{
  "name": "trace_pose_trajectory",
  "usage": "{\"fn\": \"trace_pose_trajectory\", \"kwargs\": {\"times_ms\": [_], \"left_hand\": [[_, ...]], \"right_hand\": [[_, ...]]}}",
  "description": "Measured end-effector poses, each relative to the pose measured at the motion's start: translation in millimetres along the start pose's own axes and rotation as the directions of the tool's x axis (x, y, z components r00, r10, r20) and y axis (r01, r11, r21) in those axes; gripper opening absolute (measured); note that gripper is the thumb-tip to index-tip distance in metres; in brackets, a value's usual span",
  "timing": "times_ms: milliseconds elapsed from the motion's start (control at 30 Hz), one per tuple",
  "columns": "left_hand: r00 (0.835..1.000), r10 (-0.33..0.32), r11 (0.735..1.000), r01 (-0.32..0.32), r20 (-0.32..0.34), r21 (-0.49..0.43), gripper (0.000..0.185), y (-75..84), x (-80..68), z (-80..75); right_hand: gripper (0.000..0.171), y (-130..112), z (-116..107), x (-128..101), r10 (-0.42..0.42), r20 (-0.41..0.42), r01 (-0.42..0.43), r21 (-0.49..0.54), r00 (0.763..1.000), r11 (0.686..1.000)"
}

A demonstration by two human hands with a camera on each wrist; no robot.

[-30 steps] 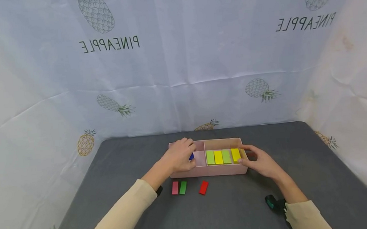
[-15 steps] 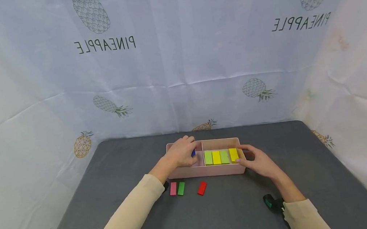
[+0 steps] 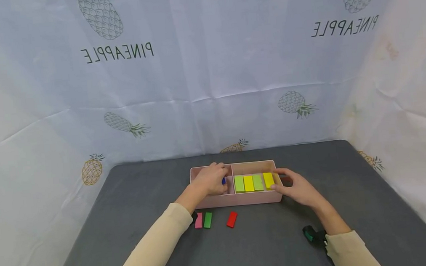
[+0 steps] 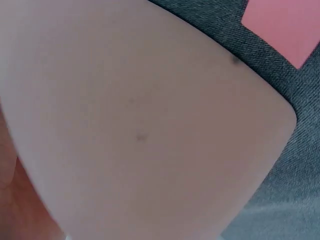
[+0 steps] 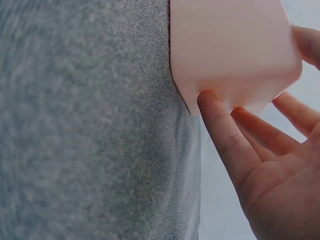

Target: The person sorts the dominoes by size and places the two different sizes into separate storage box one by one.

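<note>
A pale pink box (image 3: 256, 198) with a divider stands on the dark table. My left hand (image 3: 206, 182) is inside its left compartment, pinching a blue block (image 3: 223, 181) that shows only partly, close to the divider. In the left wrist view the box wall (image 4: 150, 125) hides the fingers. My right hand (image 3: 297, 188) holds the box's right end, thumb at the front and fingers toward the back; the right wrist view has its fingers (image 5: 227, 137) against the end wall. In the right compartment stand light green blocks (image 3: 239, 184) and yellow blocks (image 3: 248, 183) in a row.
In front of the box lie a pink block (image 3: 198, 221), a green block (image 3: 208, 220) and a red block (image 3: 232, 219) on the table (image 3: 253, 247). A patterned white cloth (image 3: 212, 124) hangs behind the table and along its sides.
The left hand and the blue block have shifted right, nearer the divider, and dipped slightly in the last half second. My right hand keeps its place on the box. The whole view has drifted a little.
</note>
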State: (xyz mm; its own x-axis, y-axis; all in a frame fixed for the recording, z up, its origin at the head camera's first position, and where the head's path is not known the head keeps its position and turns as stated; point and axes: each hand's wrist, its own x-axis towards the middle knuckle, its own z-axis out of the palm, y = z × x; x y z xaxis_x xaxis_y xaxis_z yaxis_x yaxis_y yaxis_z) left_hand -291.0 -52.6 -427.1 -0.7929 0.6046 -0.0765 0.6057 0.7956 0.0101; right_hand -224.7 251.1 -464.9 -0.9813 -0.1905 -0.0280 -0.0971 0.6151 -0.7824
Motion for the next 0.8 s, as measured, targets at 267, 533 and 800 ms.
{"fn": "trace_pose_trajectory", "kwargs": {"times_ms": [267,533,800], "left_hand": [[1.000,-0.020,0.997,0.021,0.016,-0.071,0.032,0.5,3.6,7.1],[0.999,-0.010,0.992,0.015,0.039,-0.123,0.024,0.2,6.5,12.9],[1.000,-0.008,0.989,0.011,0.022,-0.146,0.027,-0.2,6.1,11.6]], "right_hand": [[0.072,-0.7,0.7,-0.5,0.014,-0.008,-0.014,0.008,1.000,1.000],[0.073,-3.7,1.0,-1.1,0.009,-0.008,-0.009,0.004,1.000,1.000],[0.073,-2.4,1.0,-1.1,0.010,-0.012,-0.010,-0.002,1.000,1.000]]}}
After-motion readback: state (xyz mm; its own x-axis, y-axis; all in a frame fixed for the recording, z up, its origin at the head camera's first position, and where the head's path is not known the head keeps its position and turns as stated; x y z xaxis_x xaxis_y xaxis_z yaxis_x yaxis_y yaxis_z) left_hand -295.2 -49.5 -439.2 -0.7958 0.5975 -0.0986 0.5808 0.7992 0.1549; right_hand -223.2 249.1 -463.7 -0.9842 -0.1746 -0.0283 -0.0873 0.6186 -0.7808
